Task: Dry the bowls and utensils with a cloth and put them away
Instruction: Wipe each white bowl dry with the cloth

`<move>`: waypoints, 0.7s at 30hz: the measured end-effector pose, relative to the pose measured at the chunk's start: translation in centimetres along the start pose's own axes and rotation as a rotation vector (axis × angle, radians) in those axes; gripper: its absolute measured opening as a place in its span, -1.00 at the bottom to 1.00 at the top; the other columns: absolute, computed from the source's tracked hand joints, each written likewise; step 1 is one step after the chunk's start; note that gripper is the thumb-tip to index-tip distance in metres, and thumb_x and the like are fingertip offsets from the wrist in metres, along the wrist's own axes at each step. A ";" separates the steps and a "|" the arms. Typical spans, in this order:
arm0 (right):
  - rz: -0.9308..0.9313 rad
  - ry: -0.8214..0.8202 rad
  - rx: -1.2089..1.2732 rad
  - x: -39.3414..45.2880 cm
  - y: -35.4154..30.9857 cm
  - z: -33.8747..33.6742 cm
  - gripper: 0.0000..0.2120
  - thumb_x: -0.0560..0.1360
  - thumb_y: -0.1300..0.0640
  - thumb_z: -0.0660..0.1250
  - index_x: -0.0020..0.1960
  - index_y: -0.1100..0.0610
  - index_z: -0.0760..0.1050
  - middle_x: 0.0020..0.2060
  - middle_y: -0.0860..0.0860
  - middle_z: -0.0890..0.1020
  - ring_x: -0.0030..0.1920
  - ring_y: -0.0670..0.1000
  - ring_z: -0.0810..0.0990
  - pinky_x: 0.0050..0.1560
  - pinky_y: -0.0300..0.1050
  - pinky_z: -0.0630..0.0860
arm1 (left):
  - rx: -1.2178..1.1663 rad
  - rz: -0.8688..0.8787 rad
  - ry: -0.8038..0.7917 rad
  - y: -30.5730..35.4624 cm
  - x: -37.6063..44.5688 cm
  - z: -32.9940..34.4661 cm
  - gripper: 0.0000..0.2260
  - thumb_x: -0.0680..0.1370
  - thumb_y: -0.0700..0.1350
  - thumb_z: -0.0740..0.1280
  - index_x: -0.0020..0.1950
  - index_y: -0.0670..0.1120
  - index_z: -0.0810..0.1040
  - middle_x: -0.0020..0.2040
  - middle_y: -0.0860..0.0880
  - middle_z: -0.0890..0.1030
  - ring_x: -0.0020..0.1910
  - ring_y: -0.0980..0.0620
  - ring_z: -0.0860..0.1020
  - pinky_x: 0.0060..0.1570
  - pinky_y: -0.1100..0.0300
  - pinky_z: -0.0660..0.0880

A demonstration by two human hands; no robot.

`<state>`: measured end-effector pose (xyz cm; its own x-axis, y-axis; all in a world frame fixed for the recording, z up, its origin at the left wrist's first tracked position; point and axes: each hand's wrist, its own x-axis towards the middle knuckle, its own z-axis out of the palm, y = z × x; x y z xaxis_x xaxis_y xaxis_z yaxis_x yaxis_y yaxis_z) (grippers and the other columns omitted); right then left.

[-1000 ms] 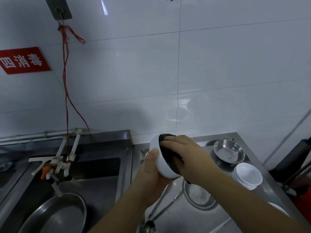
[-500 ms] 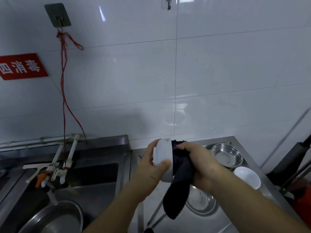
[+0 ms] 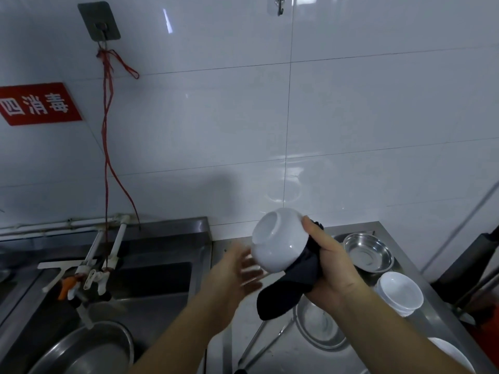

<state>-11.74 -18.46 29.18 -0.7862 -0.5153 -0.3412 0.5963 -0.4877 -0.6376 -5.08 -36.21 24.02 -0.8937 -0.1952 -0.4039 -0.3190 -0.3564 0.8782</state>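
Bowl (image 3: pixel 279 242) mouth hidden behind cloth (image 3: pixel 287 288)

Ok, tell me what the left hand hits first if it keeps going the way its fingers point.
Most likely the white bowl: the left hand has blurred fingers aimed up-right at its underside. Depth is unclear.

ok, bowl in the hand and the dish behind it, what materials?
White bowl: glossy, opaque, with sharp highlights; looks like glazed ceramic, though melamine can't be excluded. Metal dish: silvery and mirror-like, likely stainless steel.
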 end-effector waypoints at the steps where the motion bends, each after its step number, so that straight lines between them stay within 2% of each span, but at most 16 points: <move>1: -0.025 -0.004 0.019 0.1 0.1 -0.1 -0.65 0.39 -0.10 0.53 0.01 0.13 0.79 0.01 0.17 0.78 -0.09 0.18 0.79 -0.22 0.03 0.70 | -0.074 -0.075 -0.043 -0.4 -0.3 -0.1 -0.39 0.61 0.33 0.23 0.41 -0.09 0.63 0.33 -0.19 0.67 0.32 -0.20 0.64 0.38 -0.17 0.54; 3: -0.054 -0.008 0.054 0.3 0.3 -0.3 -0.72 0.42 -0.09 0.51 -0.07 0.10 0.80 -0.07 0.12 0.79 -0.17 0.12 0.79 -0.24 -0.02 0.69 | -0.230 -0.119 -0.102 -0.9 -0.7 -0.2 -0.44 0.66 0.21 0.17 0.38 -0.19 0.65 0.30 -0.24 0.67 0.29 -0.21 0.63 0.40 -0.14 0.53; 5: -0.049 0.004 0.090 0.5 0.8 -0.5 -0.77 0.43 -0.06 0.53 -0.13 0.10 0.79 -0.19 0.08 0.75 -0.29 0.04 0.74 -0.32 -0.08 0.65 | -0.419 -0.085 -0.080 -0.7 -0.7 0.0 -0.55 0.60 0.02 0.31 0.35 -0.24 0.65 0.19 -0.26 0.70 0.08 -0.16 0.69 0.15 -0.01 0.66; 7: -0.019 0.014 0.090 0.6 1.4 -0.8 -0.78 0.45 -0.05 0.52 -0.14 0.12 0.76 -0.21 0.07 0.72 -0.33 0.01 0.70 -0.38 -0.10 0.62 | -0.554 -0.028 -0.087 -0.1 -0.7 0.3 -0.63 0.56 -0.13 0.37 0.30 -0.28 0.67 0.20 -0.26 0.71 0.02 -0.12 0.73 -0.01 0.08 0.70; 9: 0.009 0.038 0.070 0.6 1.9 -1.2 -0.73 0.48 -0.05 0.51 -0.01 0.15 0.73 -0.11 0.09 0.74 -0.25 0.04 0.73 -0.33 -0.08 0.64 | -0.618 0.017 -0.105 0.4 -0.6 0.3 -0.69 0.57 -0.16 0.38 0.25 -0.27 0.70 0.26 -0.24 0.70 0.10 -0.11 0.74 -0.02 0.10 0.71; 12: 0.019 0.064 -0.002 0.5 2.7 -1.5 -0.59 0.57 -0.10 0.45 0.27 0.16 0.68 0.17 0.11 0.74 0.12 0.10 0.76 0.02 0.00 0.67 | -0.674 0.065 -0.087 1.2 -0.7 0.5 -0.72 0.61 -0.14 0.36 0.22 -0.25 0.73 0.30 -0.22 0.69 0.20 -0.10 0.72 0.01 0.11 0.70; 13: 0.019 0.077 -0.032 0.5 3.0 -1.5 -0.56 0.58 -0.13 0.44 0.29 0.17 0.67 0.17 0.11 0.74 0.13 0.09 0.75 0.10 0.03 0.64 | -0.690 0.073 -0.082 1.5 -0.7 0.5 -0.72 0.62 -0.14 0.35 0.22 -0.25 0.73 0.30 -0.21 0.69 0.21 -0.09 0.72 0.01 0.11 0.70; 15: 0.036 0.134 -0.076 0.6 3.3 -1.5 -0.52 0.56 -0.19 0.46 0.19 0.22 0.67 -0.02 0.09 0.75 -0.10 0.04 0.74 -0.02 0.01 0.60 | -0.695 0.091 -0.064 2.0 -0.7 0.7 -0.70 0.61 -0.15 0.35 0.25 -0.27 0.71 0.31 -0.22 0.68 0.20 -0.10 0.72 0.03 0.08 0.71; 17: 0.052 0.206 -0.127 0.8 3.1 -1.7 -0.50 0.56 -0.21 0.44 0.09 0.26 0.64 -0.13 0.15 0.69 -0.29 0.06 0.65 -0.17 0.00 0.55 | -0.679 0.127 -0.050 2.4 -0.7 0.7 -0.63 0.60 -0.14 0.35 0.35 -0.27 0.63 0.33 -0.22 0.67 0.24 -0.13 0.70 0.05 0.05 0.71; 19: 0.037 0.237 -0.178 0.9 2.6 -1.7 -0.54 0.60 -0.15 0.40 0.08 0.29 0.59 -0.15 0.18 0.65 -0.34 0.07 0.60 -0.25 -0.04 0.52 | -0.636 0.175 -0.050 3.0 -0.8 0.5 -0.59 0.58 -0.13 0.36 0.41 -0.24 0.56 0.34 -0.23 0.66 0.27 -0.17 0.68 0.05 0.01 0.70; 21: -0.035 0.286 -0.167 0.8 1.8 -1.3 -0.62 0.61 -0.07 0.41 0.10 0.28 0.62 -0.16 0.15 0.72 -0.31 0.08 0.67 -0.25 -0.06 0.56 | -0.567 0.219 -0.062 3.5 -1.0 0.4 -0.60 0.55 -0.14 0.39 0.38 -0.18 0.55 0.32 -0.23 0.67 0.25 -0.21 0.69 0.02 -0.03 0.70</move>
<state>-11.49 -18.78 26.90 -0.8332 -0.2700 -0.4825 0.5523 -0.3670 -0.7485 -5.42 -36.86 27.59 -0.9416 -0.2718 -0.1988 0.0769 -0.7483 0.6589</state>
